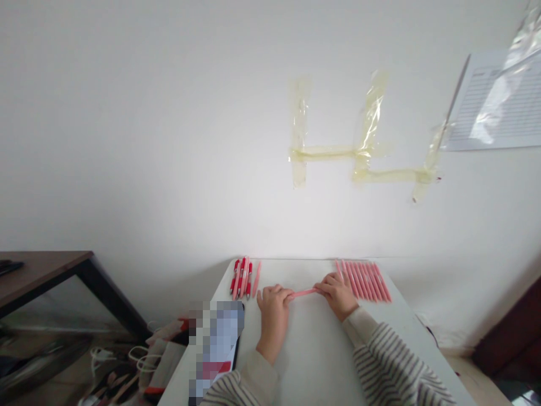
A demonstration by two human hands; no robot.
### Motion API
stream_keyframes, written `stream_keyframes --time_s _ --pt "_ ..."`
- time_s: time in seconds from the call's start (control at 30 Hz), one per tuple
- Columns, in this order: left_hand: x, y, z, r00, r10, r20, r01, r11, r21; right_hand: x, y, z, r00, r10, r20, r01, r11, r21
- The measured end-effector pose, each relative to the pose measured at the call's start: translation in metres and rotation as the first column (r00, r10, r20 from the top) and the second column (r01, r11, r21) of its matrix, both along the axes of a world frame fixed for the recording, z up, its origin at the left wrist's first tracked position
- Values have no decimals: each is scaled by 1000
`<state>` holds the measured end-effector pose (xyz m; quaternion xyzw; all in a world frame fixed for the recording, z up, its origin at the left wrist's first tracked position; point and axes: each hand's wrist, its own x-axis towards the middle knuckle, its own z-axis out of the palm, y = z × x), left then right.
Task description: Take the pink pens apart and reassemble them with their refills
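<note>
A pink pen (303, 293) stretches level between both my hands above the white table (313, 361). My left hand (273, 313) is closed round the pen's left end. My right hand (337, 293) pinches its right end. Several red and pink pens (244, 277) lie in a small group at the table's far left. A row of several pink pen pieces (367, 280) lies side by side at the far right, just beyond my right hand.
A pixelated flat object (217, 344) lies on the table's left edge. Bags and cords (143, 366) sit on the floor to the left, beside a dark wooden table (46, 270). Tape strips (359, 152) and a paper sheet (499, 107) hang on the white wall.
</note>
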<state>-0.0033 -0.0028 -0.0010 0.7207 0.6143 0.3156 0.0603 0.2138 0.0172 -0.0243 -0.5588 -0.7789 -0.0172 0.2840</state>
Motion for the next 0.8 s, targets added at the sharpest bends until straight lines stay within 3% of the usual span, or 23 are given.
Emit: stream_keyframes --time_s 0.43,0.8 --pt "-5 11 -12 995 20 -94 -17 999 30 2 1 0 1000 -7 17 7 1000 1" --pt "-4 6 -3 995 47 -92 -49 999 -16 2 1 4 1000 10 -6 -10 1000 -21"
